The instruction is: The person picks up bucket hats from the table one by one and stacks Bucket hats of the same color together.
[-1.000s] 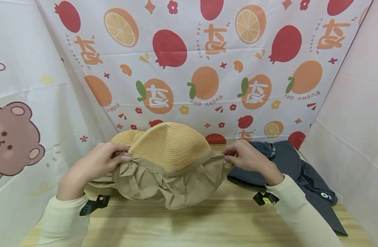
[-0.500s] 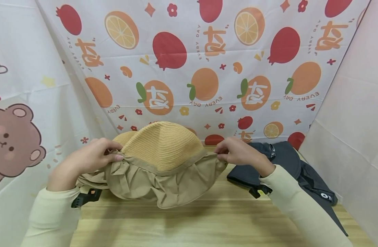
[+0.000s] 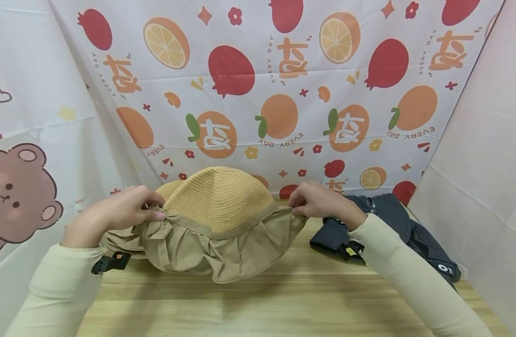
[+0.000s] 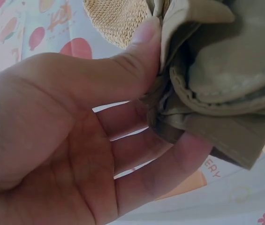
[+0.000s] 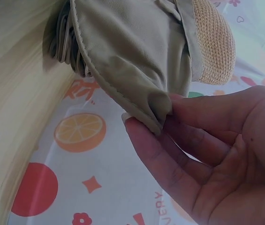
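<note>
A sun hat [image 3: 219, 201] with a yellow woven crown and a pleated khaki brim hangs between both hands, its crown upward and brim toward me. My left hand [image 3: 125, 213] pinches the brim at its left end, beside a fabric bow [image 3: 158, 229]. In the left wrist view, thumb and fingers [image 4: 137, 164] close on folded khaki cloth. My right hand [image 3: 323, 203] pinches the brim's right corner; the right wrist view shows the cloth [image 5: 132, 70] bunched between thumb and fingertips. Behind the held hat, at left, another straw-and-khaki hat [image 3: 125, 241] is partly hidden.
Dark navy caps [image 3: 388, 220] lie overlapping at the right of the wooden table [image 3: 258, 304], partly behind my right forearm. A fruit-print cloth [image 3: 258, 70] hangs at the back, and white cloth walls [image 3: 473, 164] stand on both sides.
Both hands have shifted left with the sun hat, mostly during the first half second and only slightly since. Both keep their pinch on the brim.
</note>
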`<state>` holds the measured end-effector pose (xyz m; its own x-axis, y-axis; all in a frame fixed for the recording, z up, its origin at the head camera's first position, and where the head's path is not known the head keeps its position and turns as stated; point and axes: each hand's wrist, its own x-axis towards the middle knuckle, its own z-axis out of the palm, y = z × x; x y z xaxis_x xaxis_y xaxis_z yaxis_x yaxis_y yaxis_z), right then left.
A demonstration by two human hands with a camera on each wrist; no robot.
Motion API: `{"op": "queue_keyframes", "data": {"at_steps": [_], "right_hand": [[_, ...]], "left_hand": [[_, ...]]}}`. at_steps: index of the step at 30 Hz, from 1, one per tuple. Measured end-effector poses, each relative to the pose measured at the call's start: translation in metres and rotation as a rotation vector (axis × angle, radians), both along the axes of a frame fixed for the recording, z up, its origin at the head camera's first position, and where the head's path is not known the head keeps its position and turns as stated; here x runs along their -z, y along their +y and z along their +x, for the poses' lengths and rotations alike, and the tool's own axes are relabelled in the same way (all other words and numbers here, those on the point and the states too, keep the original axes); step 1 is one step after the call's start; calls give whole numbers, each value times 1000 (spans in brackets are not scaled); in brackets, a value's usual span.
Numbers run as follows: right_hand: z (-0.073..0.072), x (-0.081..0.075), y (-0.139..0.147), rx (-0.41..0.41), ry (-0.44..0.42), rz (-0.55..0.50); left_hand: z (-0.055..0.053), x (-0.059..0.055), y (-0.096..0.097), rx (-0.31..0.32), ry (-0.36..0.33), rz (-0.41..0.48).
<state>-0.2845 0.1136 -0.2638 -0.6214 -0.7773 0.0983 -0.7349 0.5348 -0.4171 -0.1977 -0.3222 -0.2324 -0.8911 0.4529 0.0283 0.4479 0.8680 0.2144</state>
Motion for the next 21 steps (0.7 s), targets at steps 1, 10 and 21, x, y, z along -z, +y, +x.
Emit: {"op": "queue_keyframes", "data": {"at_steps": [1, 10, 21], "right_hand": [[-1, -1, -1, -4, 4, 2], [-7, -7, -15, -9, 30, 39], [-20, -13, -38, -28, -106, 0]], "left_hand": [[-1, -1, -1, 1, -5, -1], [-9, -7, -17, 39, -30, 10], [-19, -22, -39, 40, -66, 18]]}}
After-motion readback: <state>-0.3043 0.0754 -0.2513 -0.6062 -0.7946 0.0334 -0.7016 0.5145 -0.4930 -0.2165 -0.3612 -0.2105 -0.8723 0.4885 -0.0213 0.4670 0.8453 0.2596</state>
